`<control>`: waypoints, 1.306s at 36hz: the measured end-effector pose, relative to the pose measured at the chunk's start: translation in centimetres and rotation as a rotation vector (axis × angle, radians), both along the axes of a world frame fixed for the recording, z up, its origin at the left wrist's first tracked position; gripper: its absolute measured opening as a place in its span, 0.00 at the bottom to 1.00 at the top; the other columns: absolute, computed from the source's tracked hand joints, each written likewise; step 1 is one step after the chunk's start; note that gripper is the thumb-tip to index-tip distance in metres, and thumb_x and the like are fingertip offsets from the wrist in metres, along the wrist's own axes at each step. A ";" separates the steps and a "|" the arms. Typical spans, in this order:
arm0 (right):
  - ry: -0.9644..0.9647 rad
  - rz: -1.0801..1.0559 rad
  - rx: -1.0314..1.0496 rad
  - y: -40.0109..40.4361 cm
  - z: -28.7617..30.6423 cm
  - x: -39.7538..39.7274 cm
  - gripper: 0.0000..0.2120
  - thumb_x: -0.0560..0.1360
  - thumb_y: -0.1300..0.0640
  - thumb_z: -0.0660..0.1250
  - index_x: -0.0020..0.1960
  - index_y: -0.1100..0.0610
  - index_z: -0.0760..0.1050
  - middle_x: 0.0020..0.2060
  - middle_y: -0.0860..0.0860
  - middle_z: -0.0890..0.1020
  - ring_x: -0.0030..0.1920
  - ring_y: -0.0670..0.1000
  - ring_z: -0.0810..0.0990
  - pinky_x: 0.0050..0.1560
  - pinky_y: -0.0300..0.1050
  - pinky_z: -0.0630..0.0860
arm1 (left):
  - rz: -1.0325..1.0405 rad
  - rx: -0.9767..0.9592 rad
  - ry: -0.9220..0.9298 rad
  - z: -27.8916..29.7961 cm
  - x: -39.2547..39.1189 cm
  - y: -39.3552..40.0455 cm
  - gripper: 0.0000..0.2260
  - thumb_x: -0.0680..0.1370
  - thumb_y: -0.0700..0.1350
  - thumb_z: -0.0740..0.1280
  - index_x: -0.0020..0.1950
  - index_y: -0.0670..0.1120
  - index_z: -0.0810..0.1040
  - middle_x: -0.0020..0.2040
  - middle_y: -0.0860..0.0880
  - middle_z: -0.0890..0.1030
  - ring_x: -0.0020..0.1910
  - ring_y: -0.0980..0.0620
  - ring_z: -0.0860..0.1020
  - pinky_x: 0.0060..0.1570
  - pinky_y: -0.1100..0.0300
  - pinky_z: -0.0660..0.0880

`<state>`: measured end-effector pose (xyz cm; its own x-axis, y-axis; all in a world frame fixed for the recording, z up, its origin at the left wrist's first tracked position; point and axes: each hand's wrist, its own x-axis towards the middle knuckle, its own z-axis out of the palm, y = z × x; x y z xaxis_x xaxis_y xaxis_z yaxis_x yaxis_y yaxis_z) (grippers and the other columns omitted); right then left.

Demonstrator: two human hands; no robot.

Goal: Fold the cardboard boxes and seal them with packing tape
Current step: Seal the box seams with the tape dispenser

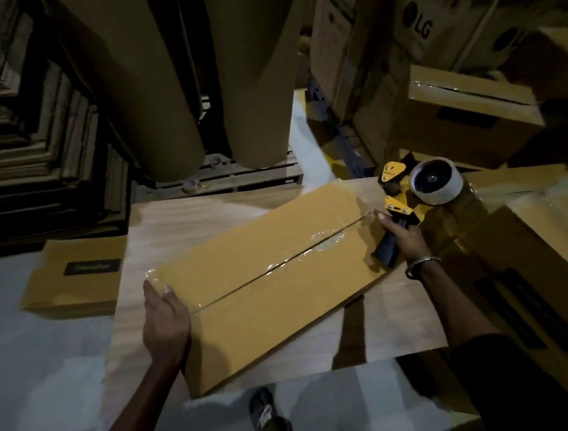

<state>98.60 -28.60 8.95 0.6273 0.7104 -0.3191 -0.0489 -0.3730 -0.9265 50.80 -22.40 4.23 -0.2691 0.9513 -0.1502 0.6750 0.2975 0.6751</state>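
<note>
A long brown cardboard box [278, 243] lies closed on a pale wooden board [180, 216]. Clear packing tape [299, 251] runs along its centre seam from the near-left end to the far-right end. My left hand [165, 323] presses flat on the box's near-left corner, thumb on the tape's end. My right hand [405, 239] grips the dark handle of a yellow tape dispenser [407, 198] at the box's far-right end. The dispenser's roll of clear tape [436, 181] sits just beyond the box.
Sealed brown boxes [471, 112] stand stacked at the right, one [534, 263] right beside the board. Flat cardboard [73, 276] lies on the floor at left, with stacked sheets [24, 133] behind it. Two big paper rolls [255, 81] stand on a pallet ahead. My shoe [268, 417] is below.
</note>
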 end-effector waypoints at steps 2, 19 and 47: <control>-0.003 0.000 -0.011 -0.9 1.6 -2.3 0.36 0.65 0.33 0.80 0.66 0.51 0.80 0.64 0.46 0.82 0.67 0.52 0.78 0.71 0.56 0.72 | -0.015 -0.047 0.009 0.2 -0.7 1.1 0.28 0.88 0.57 0.50 0.84 0.43 0.54 0.74 0.32 0.71 0.67 0.27 0.74 0.64 0.34 0.72; 0.095 -0.183 -0.088 -13.0 -1.1 -10.4 0.13 0.75 0.51 0.78 0.57 0.45 0.79 0.55 0.44 0.83 0.55 0.46 0.81 0.62 0.51 0.74 | -0.293 0.071 0.094 3.4 -4.1 2.1 0.25 0.87 0.62 0.51 0.76 0.46 0.66 0.64 0.35 0.79 0.59 0.30 0.79 0.52 0.39 0.74; 0.128 0.127 0.182 -13.2 5.3 -5.6 0.15 0.78 0.64 0.73 0.64 0.56 0.83 0.58 0.48 0.87 0.57 0.53 0.86 0.60 0.47 0.81 | -0.362 -0.689 -0.957 9.8 27.2 -5.8 0.35 0.85 0.67 0.53 0.60 0.39 0.84 0.55 0.41 0.87 0.42 0.46 0.85 0.38 0.57 0.79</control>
